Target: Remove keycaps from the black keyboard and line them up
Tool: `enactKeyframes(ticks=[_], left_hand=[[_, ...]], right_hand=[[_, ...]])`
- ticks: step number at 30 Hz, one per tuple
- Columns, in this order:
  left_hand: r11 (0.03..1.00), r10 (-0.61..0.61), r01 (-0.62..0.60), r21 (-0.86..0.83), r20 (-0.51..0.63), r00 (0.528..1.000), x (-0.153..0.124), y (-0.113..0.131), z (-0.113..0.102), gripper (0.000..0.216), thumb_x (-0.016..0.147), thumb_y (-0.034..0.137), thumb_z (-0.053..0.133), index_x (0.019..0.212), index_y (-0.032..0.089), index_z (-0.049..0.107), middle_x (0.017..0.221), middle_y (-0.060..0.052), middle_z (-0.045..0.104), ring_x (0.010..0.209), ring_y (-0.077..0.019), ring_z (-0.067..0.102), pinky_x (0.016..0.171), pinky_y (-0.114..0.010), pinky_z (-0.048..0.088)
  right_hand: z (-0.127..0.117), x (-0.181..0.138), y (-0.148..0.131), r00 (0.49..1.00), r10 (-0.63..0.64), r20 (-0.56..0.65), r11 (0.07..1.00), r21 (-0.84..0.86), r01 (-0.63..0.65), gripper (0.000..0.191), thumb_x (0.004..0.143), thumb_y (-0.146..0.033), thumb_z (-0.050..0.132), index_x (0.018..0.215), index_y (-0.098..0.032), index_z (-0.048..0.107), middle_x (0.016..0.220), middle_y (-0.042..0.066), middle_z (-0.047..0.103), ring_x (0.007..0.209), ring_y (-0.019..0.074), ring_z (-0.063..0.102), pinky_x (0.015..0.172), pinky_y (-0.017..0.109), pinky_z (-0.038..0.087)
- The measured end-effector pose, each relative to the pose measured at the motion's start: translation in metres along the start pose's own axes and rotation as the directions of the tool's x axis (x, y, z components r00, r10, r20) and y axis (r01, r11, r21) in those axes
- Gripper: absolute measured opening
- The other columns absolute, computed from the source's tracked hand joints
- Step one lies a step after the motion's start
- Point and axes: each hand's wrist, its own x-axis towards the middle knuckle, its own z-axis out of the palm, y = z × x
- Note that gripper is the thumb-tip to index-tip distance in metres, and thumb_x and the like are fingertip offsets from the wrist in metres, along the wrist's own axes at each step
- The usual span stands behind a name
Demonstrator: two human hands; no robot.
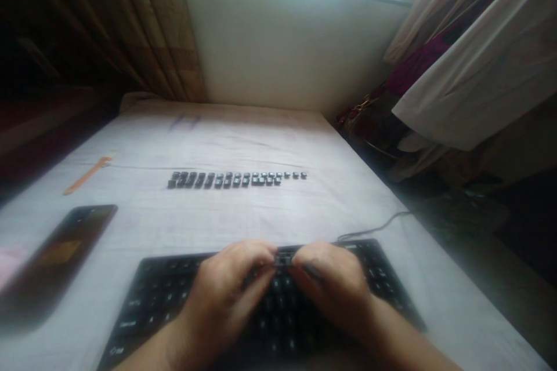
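A black keyboard (281,304) lies on the pale sheet close in front of me, partly covered by my hands and forearms. My left hand (228,284) is over its upper middle, thumb and fingers pinched together near the top row. Facing it from the other side, my right hand (333,278) has its fingers closed in the same way. A narrow gap between the fingertips shows dark key parts. Whether either hand grips a keycap is hidden and blurred. Beyond the keyboard stand two rows of loose black keycaps (237,181).
To the left lie a dark phone (56,261) and an orange strip-like tool (88,175). The keyboard's cable (376,226) runs off the right edge. A curtain (161,29) hangs at the back left, and cloths (478,69) hang at the right.
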Motion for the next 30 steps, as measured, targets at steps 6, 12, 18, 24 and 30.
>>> enactKeyframes(ticks=[6, 12, 18, 24, 30], left_hand=[[0.991, -0.134, 0.134, 0.013, -0.001, 0.991, -0.0006, 0.0023, -0.0019, 0.022, 0.084, 0.019, 0.065, 0.103, 0.026, 0.059, 0.096, 0.002, 0.072, 0.079, -0.0129, 0.069, 0.075, -0.023, 0.056], [0.991, -0.13, 0.13, -0.017, 0.0, 0.991, 0.0029, 0.003, -0.0012, 0.017, 0.085, 0.018, 0.064, 0.1, 0.026, 0.061, 0.091, 0.001, 0.073, 0.072, -0.0125, 0.068, 0.067, -0.021, 0.055], [0.991, -0.13, 0.13, -0.038, 0.005, 0.991, 0.0018, 0.0018, -0.0009, 0.018, 0.085, 0.016, 0.064, 0.1, 0.026, 0.061, 0.091, 0.001, 0.072, 0.073, -0.0122, 0.068, 0.068, -0.021, 0.055], [0.994, -0.1, 0.101, -0.049, 0.024, 0.995, 0.0027, 0.0015, -0.0027, 0.017, 0.086, 0.016, 0.061, 0.1, 0.025, 0.061, 0.082, 0.003, 0.07, 0.068, -0.0114, 0.066, 0.065, -0.021, 0.054], [0.993, -0.098, 0.099, -0.058, 0.018, 0.995, 0.0029, 0.0007, -0.0034, 0.016, 0.086, 0.015, 0.062, 0.099, 0.025, 0.062, 0.076, 0.004, 0.068, 0.061, -0.0104, 0.064, 0.062, -0.02, 0.054]], right_hand=[[-0.0062, 0.0011, 0.0008, 0.998, -0.051, 0.037, 0.999, 0.007, 0.051, 0.016, 0.086, -0.006, 0.049, 0.083, -0.018, 0.06, 0.069, 0.002, 0.064, 0.058, 0.0117, 0.057, 0.056, 0.022, 0.048], [-0.0076, -0.0005, 0.0018, 0.996, -0.081, 0.04, 0.997, -0.012, 0.082, 0.02, 0.083, -0.002, 0.048, 0.085, -0.017, 0.06, 0.07, 0.003, 0.064, 0.058, 0.0126, 0.058, 0.056, 0.023, 0.048], [-0.0075, 0.0012, -0.0003, 0.999, -0.049, 0.018, 0.998, 0.03, 0.049, 0.014, 0.085, -0.005, 0.052, 0.084, -0.017, 0.06, 0.068, 0.002, 0.064, 0.057, 0.0126, 0.058, 0.055, 0.023, 0.049], [-0.0033, 0.0015, -0.0024, 0.999, 0.036, -0.023, 0.996, 0.08, -0.034, 0.009, 0.086, -0.008, 0.057, 0.085, -0.018, 0.057, 0.066, 0.001, 0.065, 0.057, 0.0129, 0.062, 0.057, 0.023, 0.052], [-0.0016, -0.0007, -0.0033, 0.996, 0.077, -0.053, 0.997, 0.037, -0.075, 0.005, 0.087, -0.016, 0.059, 0.091, -0.02, 0.058, 0.07, 0.0, 0.069, 0.059, 0.0138, 0.066, 0.056, 0.023, 0.054]])
